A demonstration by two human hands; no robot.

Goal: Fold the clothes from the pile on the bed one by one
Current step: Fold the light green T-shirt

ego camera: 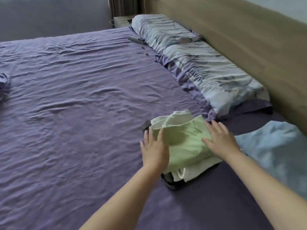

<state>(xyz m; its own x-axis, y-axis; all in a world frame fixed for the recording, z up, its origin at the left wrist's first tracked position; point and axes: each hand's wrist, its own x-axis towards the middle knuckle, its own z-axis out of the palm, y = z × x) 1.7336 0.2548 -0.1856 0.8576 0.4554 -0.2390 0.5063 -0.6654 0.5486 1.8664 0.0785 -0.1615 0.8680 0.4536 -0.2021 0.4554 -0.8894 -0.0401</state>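
Both forearms reach out from under the camera, and at their ends my left hand and right hand lie flat with straight fingers, apart from each other, pressing on either side of a green garment. It sits folded on the purple sheet, near the closer pillow, on top of something white and something black that peeks out at the near and far corners — a stack, I think, though I cannot tell what each layer is.

What could go wrong: the stack looks uneven, with a white flap standing loose at the far end. If I lift my palms quickly or drag sideways, the top fold may spring open or the layers may slide off one another. A cord loop hanging at the near edge could catch a finger.

Counted: two hands, two pillows, one green garment, one pale blue cloth to my right, one bundle of purple fabric at the left edge, one dark slim object by the far pillow.
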